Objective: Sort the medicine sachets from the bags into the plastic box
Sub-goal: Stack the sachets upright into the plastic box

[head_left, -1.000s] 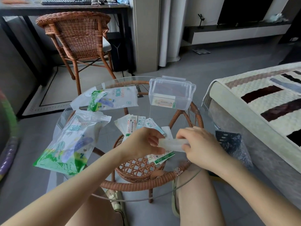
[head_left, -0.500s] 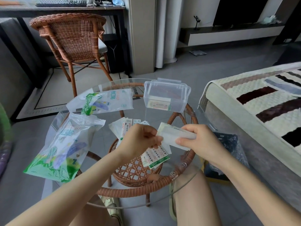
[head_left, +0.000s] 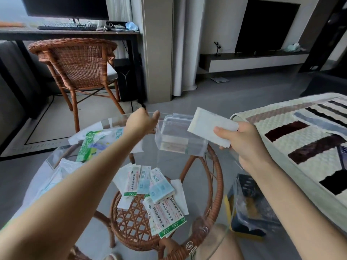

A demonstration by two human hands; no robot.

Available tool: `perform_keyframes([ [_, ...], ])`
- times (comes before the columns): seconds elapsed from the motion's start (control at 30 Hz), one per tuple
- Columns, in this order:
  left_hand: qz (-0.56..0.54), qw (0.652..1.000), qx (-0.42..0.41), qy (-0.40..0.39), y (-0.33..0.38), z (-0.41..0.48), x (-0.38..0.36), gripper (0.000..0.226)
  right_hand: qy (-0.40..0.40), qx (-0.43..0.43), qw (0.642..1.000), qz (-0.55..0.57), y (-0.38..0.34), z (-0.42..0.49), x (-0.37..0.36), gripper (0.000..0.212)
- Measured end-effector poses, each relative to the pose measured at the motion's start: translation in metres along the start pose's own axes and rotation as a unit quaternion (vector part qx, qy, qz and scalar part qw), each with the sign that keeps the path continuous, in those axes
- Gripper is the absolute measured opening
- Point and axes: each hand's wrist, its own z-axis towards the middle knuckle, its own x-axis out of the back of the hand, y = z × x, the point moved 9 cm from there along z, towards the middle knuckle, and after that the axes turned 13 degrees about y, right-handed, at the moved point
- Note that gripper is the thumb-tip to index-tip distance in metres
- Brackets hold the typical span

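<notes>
Right hand (head_left: 242, 145) pinches white sachets (head_left: 208, 126) over plastic box (head_left: 174, 136); left hand (head_left: 140, 121) at box's left rim, grip indiscernible.

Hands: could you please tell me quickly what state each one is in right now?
Left hand: at the box rim, fingers hidden; cannot be told.
Right hand: closed, holding white sachets.

glass tbl (head_left: 169, 162), sachets (head_left: 159, 186), bags (head_left: 93, 145), plastic box (head_left: 174, 136)
</notes>
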Motion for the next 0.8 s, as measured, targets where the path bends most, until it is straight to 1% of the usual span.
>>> perform_keyframes([
  [0.03,-0.041,0.997,0.051,-0.05,-0.004,0.001,-0.012,0.046,0.006,0.008,1.0,-0.006,-0.004,0.006,-0.002,0.009],
  [0.1,-0.12,0.974,0.133,-0.137,-0.008,-0.007,-0.029,0.032,0.008,0.016,1.0,-0.016,-0.01,0.018,-0.007,0.018],
  [0.17,-0.16,0.96,0.157,-0.165,-0.009,-0.012,-0.031,0.018,0.009,0.025,0.999,-0.032,-0.013,0.029,-0.013,0.022],
  [0.23,-0.19,0.955,0.162,-0.16,-0.012,-0.012,-0.026,0.01,0.01,0.026,0.999,-0.045,-0.012,0.039,-0.021,0.023],
  [0.3,-0.202,0.951,0.166,-0.166,-0.017,-0.019,-0.023,0.01,-0.008,0.02,0.998,-0.064,-0.008,0.044,-0.034,0.024],
  [0.37,-0.195,0.95,0.163,-0.182,-0.02,-0.032,-0.023,0.012,-0.033,0.004,0.996,-0.086,0.0,0.045,-0.048,0.029],
  [0.43,-0.181,0.952,0.161,-0.189,-0.026,-0.044,-0.027,0.019,-0.051,-0.019,0.993,-0.106,0.012,0.043,-0.06,0.036],
  [0.5,-0.165,0.956,0.162,-0.179,-0.035,-0.05,-0.033,0.023,-0.072,-0.028,0.988,-0.134,0.024,0.038,-0.07,0.039],
  [0.57,-0.161,0.962,0.143,-0.168,-0.04,-0.053,-0.04,0.024,-0.09,-0.031,0.98,-0.177,0.038,0.031,-0.079,0.039],
  [0.67,-0.165,0.966,0.122,-0.157,-0.04,-0.057,-0.045,0.024,-0.08,-0.035,0.969,-0.23,0.058,0.023,-0.082,0.041],
  [0.73,-0.168,0.968,0.115,-0.149,-0.038,-0.062,-0.044,0.018,-0.054,-0.007,0.97,-0.237,0.06,0.023,-0.078,0.042],
  [0.8,-0.171,0.969,0.105,-0.141,-0.036,-0.066,-0.042,0.017,-0.005,0.034,0.976,-0.213,0.049,0.024,-0.066,0.037],
])
